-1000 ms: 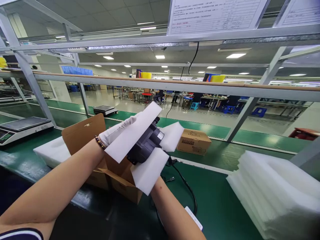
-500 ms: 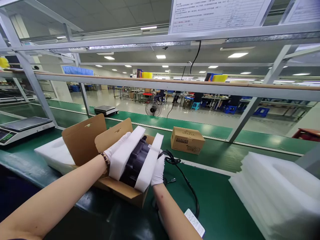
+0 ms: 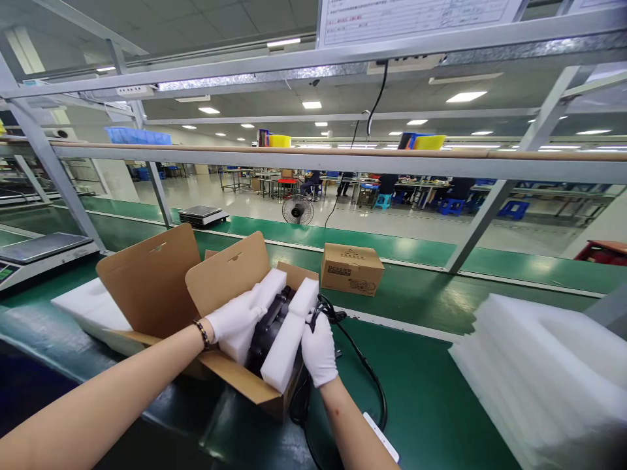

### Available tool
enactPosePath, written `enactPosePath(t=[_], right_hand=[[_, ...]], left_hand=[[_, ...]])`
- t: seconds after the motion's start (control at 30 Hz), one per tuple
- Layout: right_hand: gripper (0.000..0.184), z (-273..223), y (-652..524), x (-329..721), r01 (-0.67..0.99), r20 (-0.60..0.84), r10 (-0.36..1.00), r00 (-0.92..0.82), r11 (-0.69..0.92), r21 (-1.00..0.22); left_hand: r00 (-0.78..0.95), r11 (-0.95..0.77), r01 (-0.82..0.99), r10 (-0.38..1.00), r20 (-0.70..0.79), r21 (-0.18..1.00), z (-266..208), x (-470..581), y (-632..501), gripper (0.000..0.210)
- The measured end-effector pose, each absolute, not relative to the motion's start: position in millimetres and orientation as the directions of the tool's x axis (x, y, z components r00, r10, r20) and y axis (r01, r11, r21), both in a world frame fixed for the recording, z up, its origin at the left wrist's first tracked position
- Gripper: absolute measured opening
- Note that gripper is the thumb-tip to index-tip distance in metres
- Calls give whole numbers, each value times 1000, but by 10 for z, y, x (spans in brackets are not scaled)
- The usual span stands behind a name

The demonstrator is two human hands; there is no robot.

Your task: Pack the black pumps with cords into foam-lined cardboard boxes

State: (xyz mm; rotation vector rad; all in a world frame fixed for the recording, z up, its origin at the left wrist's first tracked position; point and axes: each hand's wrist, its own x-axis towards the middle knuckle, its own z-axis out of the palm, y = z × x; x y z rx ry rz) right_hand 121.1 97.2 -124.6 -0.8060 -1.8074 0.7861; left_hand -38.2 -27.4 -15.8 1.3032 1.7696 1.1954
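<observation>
My left hand (image 3: 239,316), in a white glove, lies over the left white foam block (image 3: 274,284), its fingers stretched towards the black device (image 3: 267,329). That device, with a ribbed dark casing, sits tilted between two foam pieces inside an open cardboard box (image 3: 245,378). At the right foam block (image 3: 287,352), my gloved right hand (image 3: 319,351) has its fingers closed around a bundled black cable (image 3: 329,310). The cable trails right and down over the green bench. Part of the device is hidden by foam and box wall.
A closed printed carton (image 3: 351,271) stands behind the open box. Stacked white foam sheets (image 3: 543,372) fill the right side. More foam (image 3: 91,303) and a scale (image 3: 46,254) are at left. A metal shelf frame (image 3: 313,160) crosses above the green bench (image 3: 421,378).
The device and foam blocks have sunk deeper into the open box. My left hand has shifted from the foam's outer side onto its top; my right hand has moved to the cable.
</observation>
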Motion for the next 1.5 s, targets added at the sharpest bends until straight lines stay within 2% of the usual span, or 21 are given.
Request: enactPosePath(t=[0.03,0.1,0.2,0.27,0.33,0.4,0.43,0.53,0.6,0.7,0.83,0.9,1.0,1.07,1.13,1.23,1.3,1.33,1.43,1.47,1.5], right_hand=[[20,-1273,991,1279,232,538,779,-321,616,-753],[16,-1265,1026,1447,330,619,727,-296,687,-648],[25,-1040,1049,1673,407,760,620,-195,756,-513],[24,-792,1040,1727,370,796,506,-333,847,-383],[22,-572,1026,1688,226,703,305,-643,952,-207],[27,-460,1027,1591,55,480,82,-874,996,-69],[31,-448,1036,1535,6,371,17,-929,1000,-30],[43,-491,1124,1365,32,165,33,-986,999,-8],[46,-503,1249,1236,92,119,97,-988,995,-41],[38,-472,1523,1017,44,110,46,-993,999,-20],[39,-516,1847,929,19,66,14,-998,997,69],[41,-588,1912,1060,60,86,53,-995,995,83],[34,-668,1880,1428,147,147,138,-979,988,51],[29,-672,1807,1730,193,207,197,-958,980,-38],[24,-652,1734,2047,182,358,232,-904,969,-167],[22,-686,1691,2503,164,669,390,-634,912,-376],[19,-823,1722,2729,217,675,518,-525,849,-482],[24,-935,1754,2798,256,633,542,-553,833,-491],[82,-1385,1884,2815,331,507,442,-740,895,-298],[89,-1534,1929,2770,336,524,391,-757,920,-201],[84,-1657,1967,2715,342,577,343,-741,932,-115]], left_hand=[[-316,114,504,947,60,856,-235,-360,-259,60],[-247,140,790,964,101,597,-356,-333,-223,57],[-92,91,965,996,-5,246,-389,-325,-206,50],[-44,67,987,987,-157,143,-285,-296,-260,43],[-36,72,992,952,-304,108,-131,-191,-376,45],[-30,81,988,937,-348,132,-23,17,-527,53],[-30,78,986,951,-307,147,-11,155,-599,58],[-75,100,977,988,-134,189,-162,611,-718,76],[-159,168,968,985,-61,184,-340,848,-696,62],[-241,234,948,970,7,218,-538,992,-598,34],[-214,163,931,969,124,327,-576,830,-547,38],[-155,105,950,976,151,293,-538,630,-563,39],[-48,42,997,995,91,68,-472,257,-568,41],[-34,41,994,996,78,-98,-438,58,-519,39],[-21,38,989,993,116,-146,-412,-10,-419,36],[57,-55,998,977,206,-15,-385,160,-208,30],[125,-150,985,962,243,86,-395,362,-53,30],[151,-184,976,958,243,120,-418,453,25,32],[152,-197,960,964,220,199,-558,602,242,30],[130,-181,956,966,222,229,-619,608,301,28],[111,-170,951,968,226,259,-677,599,349,28]])
